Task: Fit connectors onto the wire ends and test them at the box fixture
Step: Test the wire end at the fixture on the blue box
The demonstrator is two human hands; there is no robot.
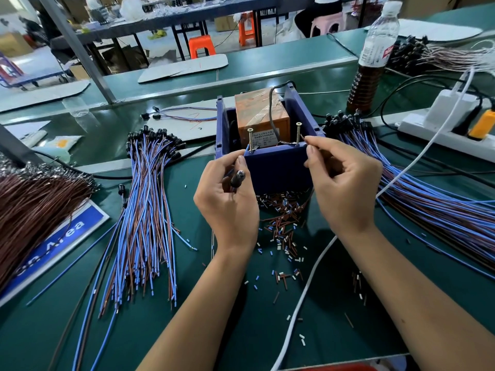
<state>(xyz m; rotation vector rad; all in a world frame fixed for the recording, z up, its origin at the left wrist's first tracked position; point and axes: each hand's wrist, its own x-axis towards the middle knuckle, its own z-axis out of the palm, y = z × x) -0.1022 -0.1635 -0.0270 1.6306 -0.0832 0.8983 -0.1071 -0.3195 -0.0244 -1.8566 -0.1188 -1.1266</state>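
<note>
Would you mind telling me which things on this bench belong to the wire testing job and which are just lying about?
Part of the job:
- blue box with two screws
- black connector held in the left hand
- wire end pinched by the right hand
- wire bundles

Lying about:
- bottle
- power strip
- cut wire bits
- blue sign

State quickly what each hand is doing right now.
Left hand: grips a black connector.
Right hand: pinches a thin wire end by the box fixture.
</note>
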